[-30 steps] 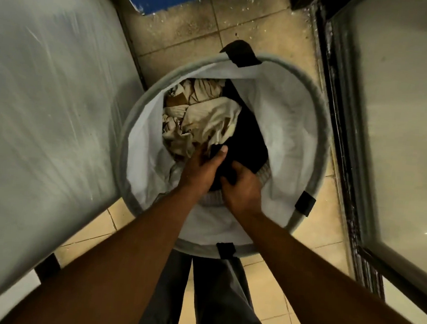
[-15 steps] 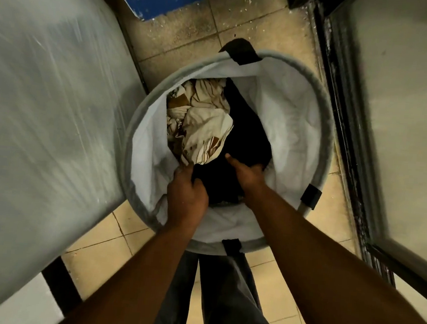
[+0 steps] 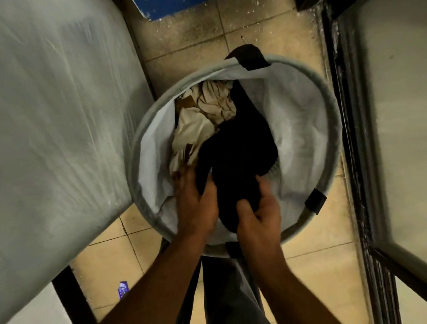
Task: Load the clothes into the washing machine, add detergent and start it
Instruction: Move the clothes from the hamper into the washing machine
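Observation:
A round grey laundry basket (image 3: 323, 99) with a white lining stands on the tiled floor below me. Inside lie a black garment (image 3: 236, 153) and crumpled cream and brown clothes (image 3: 200, 124). My left hand (image 3: 196, 201) and my right hand (image 3: 259, 215) are both over the basket's near side, each closed on the near end of the black garment, which is bunched between them and raised above the cream clothes. The washing machine's drum and any detergent are out of sight.
A large grey panel (image 3: 50, 121) fills the left side, close to the basket. A dark-framed glass door (image 3: 394, 151) runs along the right. The beige tiled floor (image 3: 321, 269) shows between them, with a small purple wrapper (image 3: 123, 288) at lower left and white specks at the top.
Both hands have drawn back toward me and gathered the black garment, lifting it up out of the pile. The basket now sits a little further right in view.

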